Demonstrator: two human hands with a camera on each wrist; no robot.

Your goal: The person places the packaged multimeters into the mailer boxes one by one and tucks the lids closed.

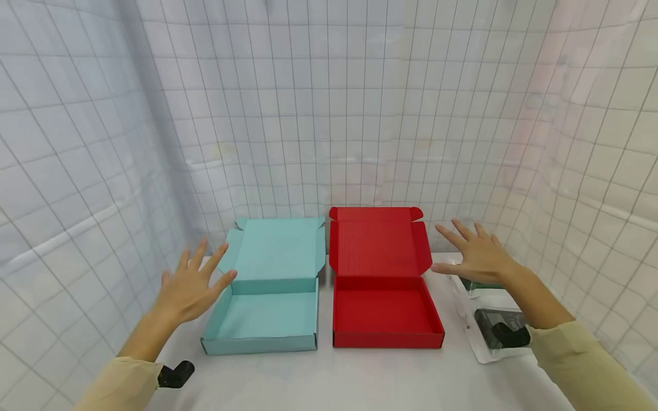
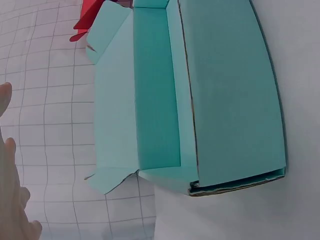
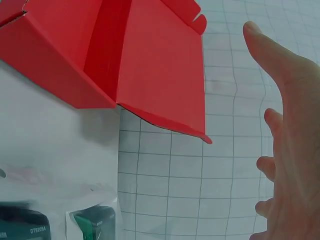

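Note:
Two cardboard mailer boxes stand side by side with their lids raised, both bare inside. The light blue box (image 1: 259, 344) is on the left and the red box (image 1: 388, 341) on the right. My left hand (image 1: 187, 288), fingers spread and straight, hovers by the blue box's left side and holds nothing. In the left wrist view its fingertips show at the left edge, apart from the blue box (image 2: 235, 100). My right hand (image 1: 480, 257), also spread and holding nothing, is held to the right of the red lid (image 1: 377, 242), over some clear packaging.
At the right, beneath my right forearm, lie a clear plastic package (image 1: 483, 351) with a dark item inside and a green-edged packet (image 1: 480, 285) behind it. White gridded curtains (image 1: 329, 114) enclose the white table (image 1: 329, 379) at the back and both sides.

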